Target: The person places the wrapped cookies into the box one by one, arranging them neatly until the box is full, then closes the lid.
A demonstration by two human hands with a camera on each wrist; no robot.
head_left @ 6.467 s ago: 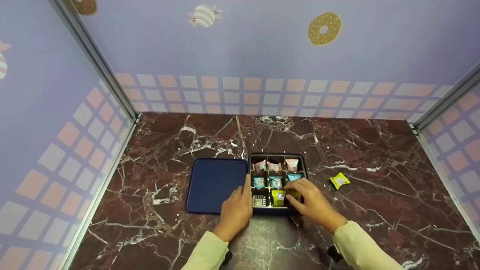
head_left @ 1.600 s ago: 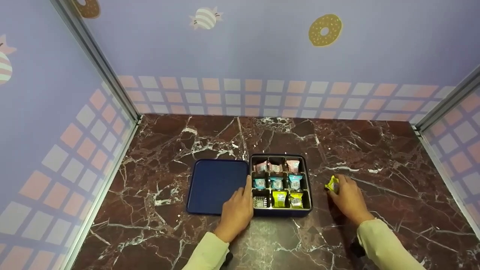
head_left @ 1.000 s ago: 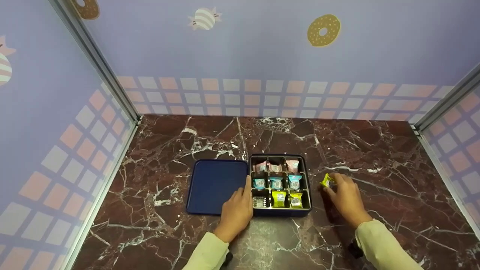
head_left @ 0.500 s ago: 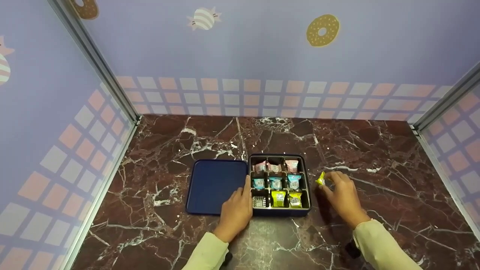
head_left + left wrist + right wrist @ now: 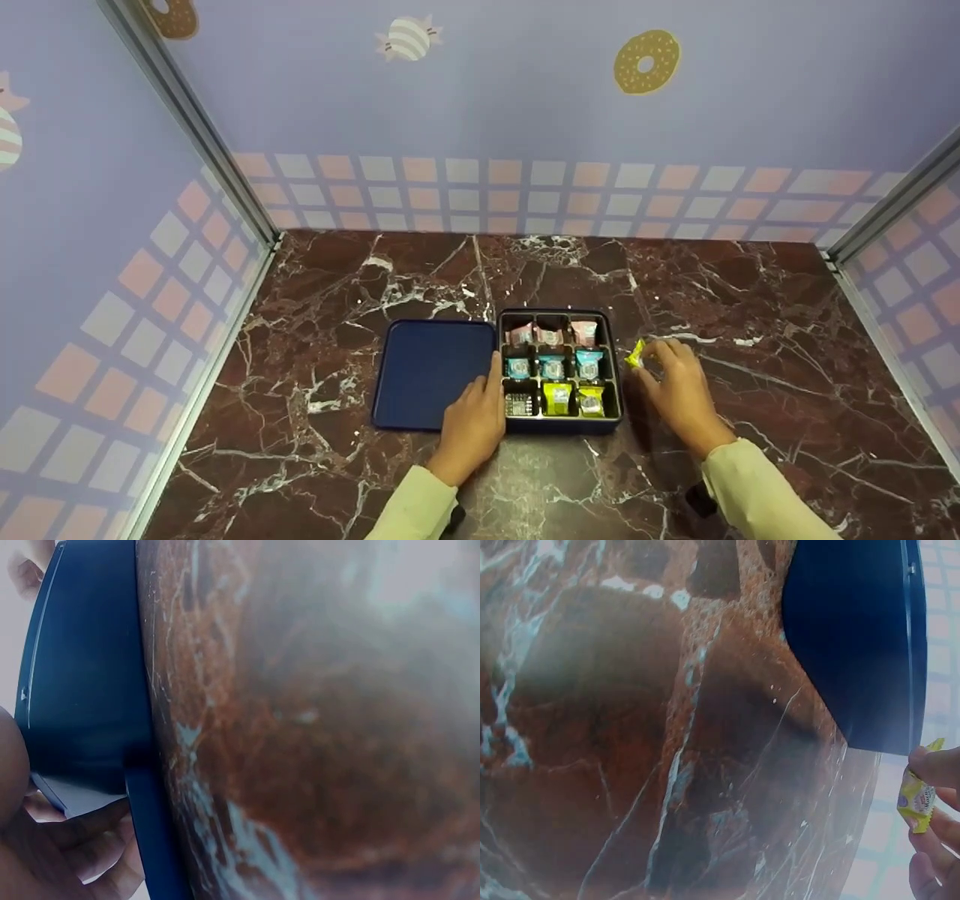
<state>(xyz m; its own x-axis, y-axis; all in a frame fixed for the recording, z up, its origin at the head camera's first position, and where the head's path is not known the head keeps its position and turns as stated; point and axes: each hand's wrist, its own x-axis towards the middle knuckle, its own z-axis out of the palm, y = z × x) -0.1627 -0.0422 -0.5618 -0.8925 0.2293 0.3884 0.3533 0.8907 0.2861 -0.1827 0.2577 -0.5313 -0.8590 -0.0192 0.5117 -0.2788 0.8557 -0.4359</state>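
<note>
My right hand pinches a yellow-wrapped candy between thumb and fingertips, just right of the box. In the right wrist view the candy appears close by the box's corner. The dark blue box has three rows of compartments. Pink candies lie in the back row, blue candies in the middle. Two yellow candies sit in the front row; the front-left compartment shows a light patterned surface. My left hand rests along the box's left side, one finger straight against it, partly over the lid.
The flat blue lid lies against the box's left side. Both are on a dark red marbled tabletop. A purple wall closes the back, with side walls left and right.
My right hand leaves a yellow candy in the front-right compartment, picks up the loose one on the table and carries it left toward the box. The left hand stays in place.
</note>
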